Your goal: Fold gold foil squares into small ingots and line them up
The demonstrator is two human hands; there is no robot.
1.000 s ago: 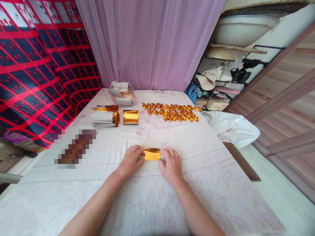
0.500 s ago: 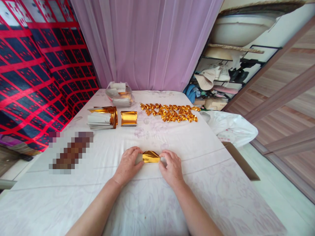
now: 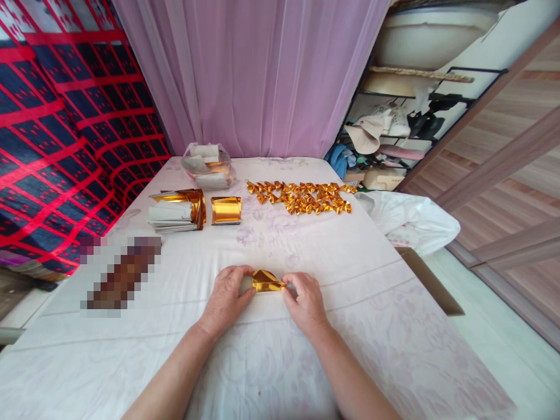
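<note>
White cloth-covered table (image 3: 271, 361), purple curtain (image 3: 254, 76) behind. Left hand (image 3: 227, 297) and right hand (image 3: 306, 300) each pinch an end of a gold foil piece (image 3: 266, 281) at mid-table, fingers closed on it. Risk: thin foil may tear or crease crooked if the pinch slips. Folded gold pieces (image 3: 301, 197) and foil stack (image 3: 177, 210) well apart

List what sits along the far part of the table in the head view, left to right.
Paper stack → gold sheet → folded gold pieces → white bag.
</note>
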